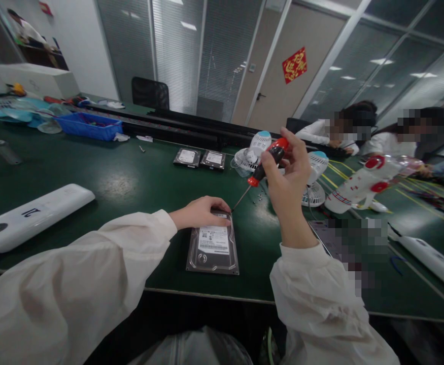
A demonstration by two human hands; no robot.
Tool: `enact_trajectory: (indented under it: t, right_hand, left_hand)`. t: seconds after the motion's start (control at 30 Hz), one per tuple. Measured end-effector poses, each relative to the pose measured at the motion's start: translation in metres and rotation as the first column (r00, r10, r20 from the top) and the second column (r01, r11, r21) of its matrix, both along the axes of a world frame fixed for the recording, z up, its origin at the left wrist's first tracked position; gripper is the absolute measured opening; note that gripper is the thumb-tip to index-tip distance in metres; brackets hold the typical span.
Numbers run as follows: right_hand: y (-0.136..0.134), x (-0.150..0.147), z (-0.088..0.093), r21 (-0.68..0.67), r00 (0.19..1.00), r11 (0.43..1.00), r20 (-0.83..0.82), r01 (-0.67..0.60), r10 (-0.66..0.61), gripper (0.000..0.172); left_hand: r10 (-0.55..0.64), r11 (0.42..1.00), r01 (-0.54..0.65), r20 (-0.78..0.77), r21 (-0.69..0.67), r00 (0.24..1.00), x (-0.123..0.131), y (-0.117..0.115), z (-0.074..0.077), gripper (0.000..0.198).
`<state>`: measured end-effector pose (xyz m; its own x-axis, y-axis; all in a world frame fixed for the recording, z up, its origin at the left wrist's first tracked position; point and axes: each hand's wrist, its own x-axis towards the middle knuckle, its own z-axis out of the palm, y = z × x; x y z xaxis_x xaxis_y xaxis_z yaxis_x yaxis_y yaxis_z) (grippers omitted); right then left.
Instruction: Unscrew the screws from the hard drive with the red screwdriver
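A silver hard drive (213, 248) with a white label lies flat on the green table (130, 182) near its front edge. My left hand (199, 212) rests on the drive's far end, fingers curled over it. My right hand (288, 175) is raised and closed round the red and black handle of a screwdriver (263, 170). The thin shaft slants down to the left, and its tip meets the drive's far right corner beside my left fingers.
Two more hard drives (200, 158) lie farther back, with small white fans (260, 149) beside them. A white device (31, 215) sits at left, a blue tray (88, 125) at far left, a red and white toy (362, 185) at right. Two people sit at back right.
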<state>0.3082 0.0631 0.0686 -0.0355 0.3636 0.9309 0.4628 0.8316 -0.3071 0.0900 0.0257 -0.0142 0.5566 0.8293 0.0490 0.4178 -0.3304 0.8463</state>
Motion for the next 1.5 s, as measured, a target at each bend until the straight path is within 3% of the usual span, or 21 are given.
enact_trajectory:
  t: [0.27, 0.43, 0.73, 0.93, 1.1, 1.3, 1.5]
  right_hand:
    - [-0.002, -0.001, 0.000, 0.028, 1.000, 1.000, -0.017, -0.009, 0.010, 0.046]
    - [-0.004, -0.004, 0.000, -0.027, 1.000, 1.000, -0.027, 0.001, -0.001, 0.051]
    - [-0.004, -0.003, 0.002, 0.020, 0.995, 0.995, -0.008, -0.094, 0.094, 0.046]
    - [-0.008, -0.003, 0.004, -0.016, 1.000, 1.000, 0.002, -0.011, 0.011, 0.046]
    - [-0.011, -0.003, 0.006, 0.054, 0.999, 0.998, 0.017, 0.027, -0.028, 0.043]
    - [-0.016, -0.004, 0.009, 0.036, 0.999, 0.998, 0.017, 0.050, -0.051, 0.036]
    - [-0.014, -0.003, 0.009, 0.077, 0.994, 0.993, 0.063, 0.087, -0.092, 0.044]
  left_hand:
    - [-0.005, 1.000, 0.006, 0.008, -0.027, 1.000, -0.001, 0.000, -0.001, 0.050]
    - [0.006, 1.000, -0.006, -0.004, -0.020, 1.000, 0.000, -0.002, 0.003, 0.049]
    - [-0.005, 1.000, 0.005, 0.009, -0.005, 1.000, 0.000, -0.002, 0.002, 0.049]
    - [-0.006, 1.000, 0.006, 0.014, -0.001, 1.000, 0.001, -0.002, 0.003, 0.049]
    - [-0.009, 1.000, 0.009, 0.024, -0.011, 1.000, -0.001, -0.002, 0.002, 0.049]
    - [-0.010, 1.000, 0.010, -0.007, -0.017, 1.000, 0.000, -0.004, 0.006, 0.051]
    - [-0.007, 1.000, 0.007, -0.010, 0.014, 1.000, 0.000, -0.002, 0.004, 0.051]
